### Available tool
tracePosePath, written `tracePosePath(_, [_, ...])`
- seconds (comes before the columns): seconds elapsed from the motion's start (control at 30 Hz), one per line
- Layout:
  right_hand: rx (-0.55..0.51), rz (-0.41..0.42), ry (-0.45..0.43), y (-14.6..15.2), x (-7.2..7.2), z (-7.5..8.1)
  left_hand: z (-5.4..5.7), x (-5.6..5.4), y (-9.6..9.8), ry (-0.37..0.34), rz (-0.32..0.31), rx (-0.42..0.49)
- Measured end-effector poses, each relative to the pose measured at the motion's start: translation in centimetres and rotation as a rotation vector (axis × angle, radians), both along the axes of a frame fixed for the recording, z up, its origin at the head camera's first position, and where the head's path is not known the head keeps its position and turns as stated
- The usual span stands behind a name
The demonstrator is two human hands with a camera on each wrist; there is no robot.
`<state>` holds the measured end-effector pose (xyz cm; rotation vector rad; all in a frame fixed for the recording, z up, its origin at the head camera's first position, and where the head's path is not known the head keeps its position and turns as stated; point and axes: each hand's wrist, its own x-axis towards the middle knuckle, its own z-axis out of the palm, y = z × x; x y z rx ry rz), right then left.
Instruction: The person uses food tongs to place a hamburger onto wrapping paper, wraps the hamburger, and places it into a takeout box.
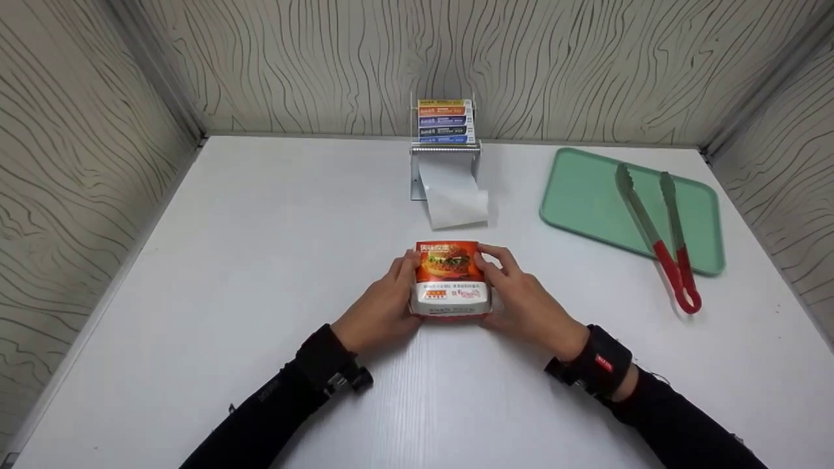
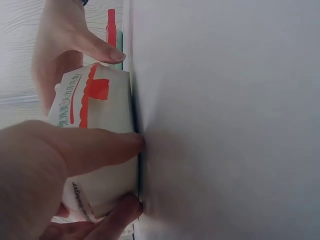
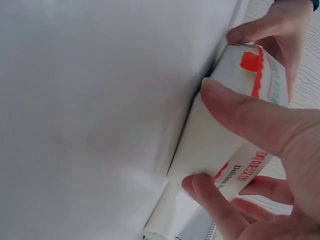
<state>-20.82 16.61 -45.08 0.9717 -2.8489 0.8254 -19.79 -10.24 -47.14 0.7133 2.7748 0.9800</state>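
A closed paper burger box (image 1: 451, 293), orange and white with a burger picture on its lid, sits on the white table in front of the person. From its left side the left hand (image 1: 381, 311) grips it, thumb near the bottom edge in the left wrist view. The right hand (image 1: 531, 309) holds the opposite side, its thumb and fingers bent around the carton (image 3: 212, 135) in the right wrist view. Both wrist views show the box's base down at the tabletop. Part of each side is hidden behind the fingers.
Behind the box stands a metal label dispenser (image 1: 445, 148) with coloured labels on its roll and a white paper strip (image 1: 456, 205) hanging forward. At the right lies a green tray (image 1: 580, 195). Red-handled tongs (image 1: 668, 260) rest across it, handles over its near edge.
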Motion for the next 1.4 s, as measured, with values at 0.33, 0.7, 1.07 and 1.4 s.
tracePosePath(0.33, [-0.021, -0.001, -0.039, 0.1, -0.7, -0.1, -0.3, -0.5, -0.2, -0.068, -0.009, 0.124])
tracePosePath(0.7, [-0.048, 0.075, 0.05, 0.6, -1.4, -0.3, 0.3, -1.0, -0.7, 0.0, -0.122, 0.093])
tracePosePath(1.07, [-0.206, 0.086, 0.0, 0.8, -1.5, -1.0, -0.6, -1.1, -0.2, -0.045, -0.08, 0.149])
tracePosePath(1.4, [-0.235, 0.053, -0.003, 0.4, -1.2, -1.0, -1.4, -1.5, 0.1, -0.047, -0.086, 0.202])
